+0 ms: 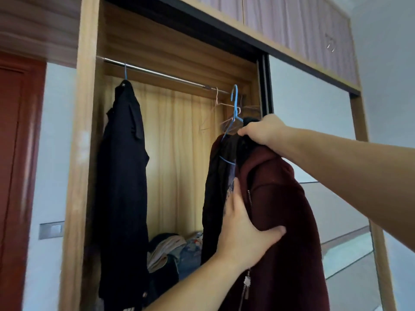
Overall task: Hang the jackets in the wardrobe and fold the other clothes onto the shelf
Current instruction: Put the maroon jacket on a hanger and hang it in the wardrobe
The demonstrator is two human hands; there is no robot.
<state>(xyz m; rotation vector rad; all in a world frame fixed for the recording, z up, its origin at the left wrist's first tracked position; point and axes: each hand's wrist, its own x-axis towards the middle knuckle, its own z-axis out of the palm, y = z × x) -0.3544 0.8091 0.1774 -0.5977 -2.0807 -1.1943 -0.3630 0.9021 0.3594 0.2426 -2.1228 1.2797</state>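
The dark maroon fleece zip-up jacket [280,221] hung on a thin blue wire hanger [233,115], its silver zipper open and a dark lining showing at the collar, just below the right end of the steel wardrobe rail [157,74]. The right hand [262,131] gripped its collar; the left hand [244,234] pressed flat, fingers straight, against its front. A black jacket [123,187] hung from the rail's left end. Crumpled clothes [175,250] lay piled well below the rail.
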